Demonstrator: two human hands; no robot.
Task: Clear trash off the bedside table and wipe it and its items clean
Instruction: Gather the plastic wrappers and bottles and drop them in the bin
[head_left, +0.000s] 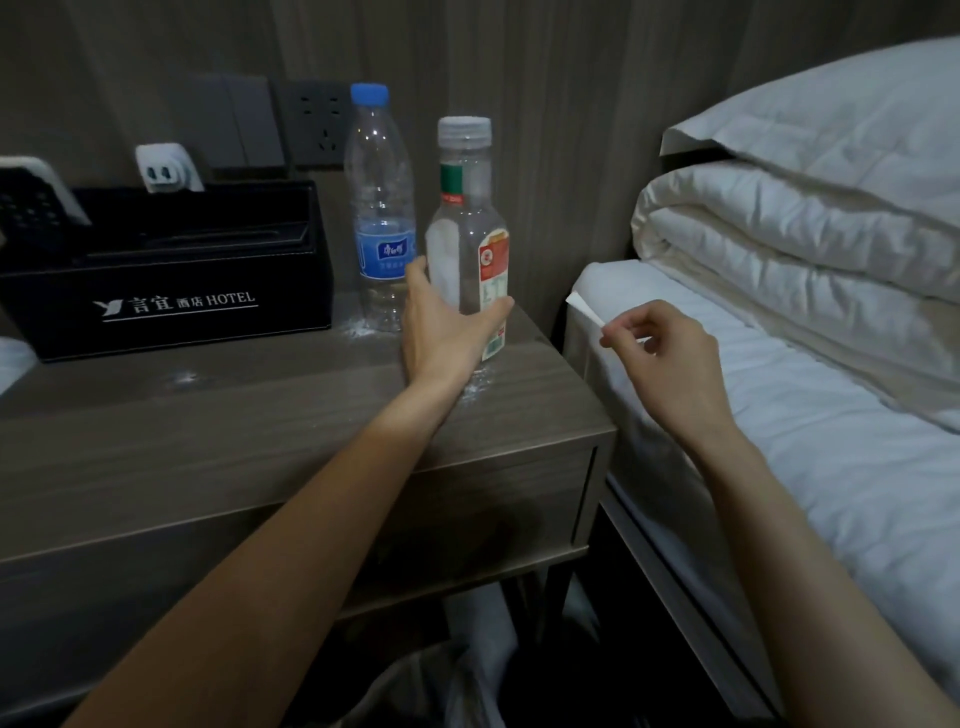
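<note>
Right of the black hotel box (171, 270) on the worktop (234, 415), a blue-capped bottle (382, 208) stands at ten o'clock from the white-capped bottle (467, 218). That one stands upright, long axis vertical, cap toward twelve. The left hand (447, 332) wraps its lower body. It looks light, so squeeze gently and lift straight up. The right hand (670, 358) pinches a paper scrap (584, 309).

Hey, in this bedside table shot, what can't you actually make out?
1. Head view: the left hand covers the lower front of the clear plastic bottle with the pale cap; its fingers pass behind, so the grip is unsure.
2. Head view: the black and white object at far left is cut off by the frame edge.
3. Head view: the small white scrap pinched by the right hand is too small to identify.
</note>
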